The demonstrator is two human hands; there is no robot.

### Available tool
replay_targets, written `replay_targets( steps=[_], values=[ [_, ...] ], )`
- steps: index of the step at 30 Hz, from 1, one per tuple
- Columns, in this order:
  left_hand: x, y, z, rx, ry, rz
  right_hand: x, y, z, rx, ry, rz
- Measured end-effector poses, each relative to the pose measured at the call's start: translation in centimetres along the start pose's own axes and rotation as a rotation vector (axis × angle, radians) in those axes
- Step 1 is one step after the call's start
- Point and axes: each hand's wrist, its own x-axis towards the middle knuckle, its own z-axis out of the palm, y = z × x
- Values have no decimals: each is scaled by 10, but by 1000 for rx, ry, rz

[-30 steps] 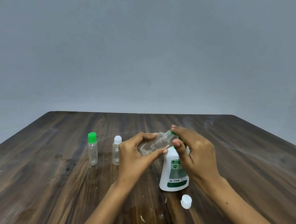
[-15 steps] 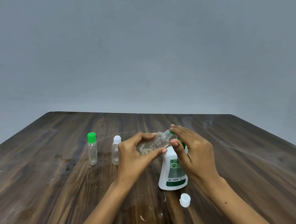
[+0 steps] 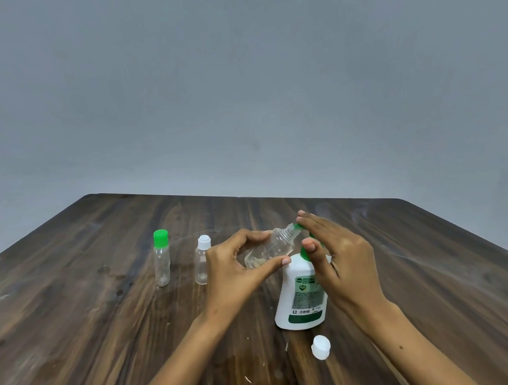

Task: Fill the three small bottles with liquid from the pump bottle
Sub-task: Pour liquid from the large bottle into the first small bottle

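Bottle (image 3: 270,249): light clear plastic, likely slippery — left hand (image 3: 235,271) grip clamped round its body.
Pump bottle (image 3: 301,296): right hand (image 3: 339,255) fingers spread apart, pressing its top.

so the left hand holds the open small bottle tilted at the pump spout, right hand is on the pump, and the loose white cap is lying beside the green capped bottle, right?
Not quite. The head view shows the loose white cap lying on the table near the base of the pump bottle, far from the green capped bottle. The rest holds: left hand tilts the open small bottle, right hand on the pump.
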Motion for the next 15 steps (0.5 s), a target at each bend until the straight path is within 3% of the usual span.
replay_targets(
  steps=[15],
  values=[
    [1, 0, -1, -1, -11, 13, -1, 1, 3, -69, -33, -43]
  ],
)
